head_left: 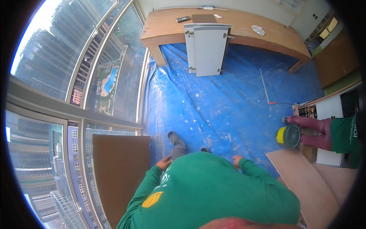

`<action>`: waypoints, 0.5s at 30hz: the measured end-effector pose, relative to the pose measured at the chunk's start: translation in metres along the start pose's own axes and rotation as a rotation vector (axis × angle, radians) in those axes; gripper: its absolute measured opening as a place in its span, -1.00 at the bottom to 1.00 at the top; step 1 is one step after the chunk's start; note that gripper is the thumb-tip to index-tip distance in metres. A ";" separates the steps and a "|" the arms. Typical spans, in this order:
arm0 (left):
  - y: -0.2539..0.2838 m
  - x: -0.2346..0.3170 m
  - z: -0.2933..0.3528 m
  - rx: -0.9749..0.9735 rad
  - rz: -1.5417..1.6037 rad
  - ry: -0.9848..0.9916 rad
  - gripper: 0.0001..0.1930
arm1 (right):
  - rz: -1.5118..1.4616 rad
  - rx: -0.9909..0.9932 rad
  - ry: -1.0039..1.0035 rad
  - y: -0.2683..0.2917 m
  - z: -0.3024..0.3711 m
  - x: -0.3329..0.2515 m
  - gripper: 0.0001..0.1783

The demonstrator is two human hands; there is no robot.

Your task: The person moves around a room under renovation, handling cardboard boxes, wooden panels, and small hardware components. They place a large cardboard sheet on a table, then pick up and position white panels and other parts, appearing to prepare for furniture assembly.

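Note:
Both my arms hang at my sides in green sleeves. My left hand (164, 163) rests beside my grey-trousered leg, its fingers loosely apart and nothing visible in it. A large brown board (120, 171) leaning by the window is the nearest thing to it. On the other side, my right hand (237, 160) hangs over the blue floor sheet (213, 114); its fingers look loose, partly covered by my body, and I see nothing in them. Farther ahead, white cabinet doors (209, 49) with metal hinges lean upright against a long wooden table (244, 23).
At the right stands a co-worker (320, 128) in reddish trousers and a green top, beside a dark bucket (288, 136) with a yellow band. Light brown panels (305, 179) lie near my right. Tall windows (84, 68) line the left. Crumpled white material (258, 30) sits on the table.

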State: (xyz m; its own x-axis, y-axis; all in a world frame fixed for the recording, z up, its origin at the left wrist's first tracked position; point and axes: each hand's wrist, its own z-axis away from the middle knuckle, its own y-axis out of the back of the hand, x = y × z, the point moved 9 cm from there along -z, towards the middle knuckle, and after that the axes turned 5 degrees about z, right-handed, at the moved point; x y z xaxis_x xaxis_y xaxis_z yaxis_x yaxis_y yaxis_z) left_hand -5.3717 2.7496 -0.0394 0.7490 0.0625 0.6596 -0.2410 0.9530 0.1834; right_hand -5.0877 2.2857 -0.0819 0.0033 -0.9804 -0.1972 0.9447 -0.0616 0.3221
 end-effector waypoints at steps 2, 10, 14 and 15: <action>0.012 0.045 -0.033 -0.065 -0.051 0.050 -0.33 | -0.061 -0.021 0.145 0.005 -0.011 -0.025 -0.62; 0.188 0.032 -0.262 -0.177 -1.510 -0.214 -0.78 | -0.421 0.326 0.114 0.141 -0.044 -0.116 -0.53; 0.250 0.132 -0.355 -0.033 -1.514 -0.342 -0.66 | -0.390 0.322 -0.045 0.213 -0.033 -0.141 -0.46; 0.268 0.172 -0.370 0.107 -0.913 -0.196 -0.60 | -0.386 0.345 -0.057 0.228 -0.041 -0.141 -0.46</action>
State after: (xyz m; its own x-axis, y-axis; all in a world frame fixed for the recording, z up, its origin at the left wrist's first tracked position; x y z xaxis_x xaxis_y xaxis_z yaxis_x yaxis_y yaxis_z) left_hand -5.0794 3.1259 -0.1468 0.5611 -0.7559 0.3372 0.3255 0.5761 0.7498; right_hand -4.8595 2.4175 -0.0182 -0.3505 -0.8823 -0.3141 0.7108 -0.4690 0.5242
